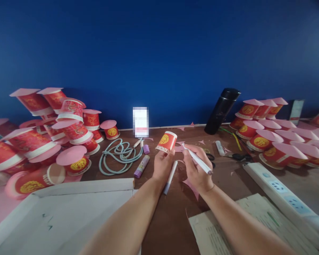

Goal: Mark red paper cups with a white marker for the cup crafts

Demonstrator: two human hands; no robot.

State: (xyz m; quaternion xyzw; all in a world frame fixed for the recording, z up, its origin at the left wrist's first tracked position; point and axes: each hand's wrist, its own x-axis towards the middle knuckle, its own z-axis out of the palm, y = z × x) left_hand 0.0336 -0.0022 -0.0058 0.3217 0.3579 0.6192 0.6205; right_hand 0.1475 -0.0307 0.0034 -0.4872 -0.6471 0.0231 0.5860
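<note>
My left hand [162, 165] grips a red paper cup [167, 140] with a gold emblem and a white rim, held slightly tilted above the table. In my right hand [200, 170] is a white marker pen [198, 161], its tip pointing left towards the cup, a small distance from it. The fingers of that hand are closed round the barrel. A second white marker [171, 178] lies on the table between my forearms. Pink paper scraps [191, 187] are scattered under and around my right hand.
Red cups with pink paper discs are piled at left [74, 131] and stand in rows at right [279, 143]. A cord [119, 157], purple glue stick [141, 166], black flask [222, 111], scissors [238, 156], power strip [279, 189], printed papers [215, 230] and white box lid [77, 212] surround my hands.
</note>
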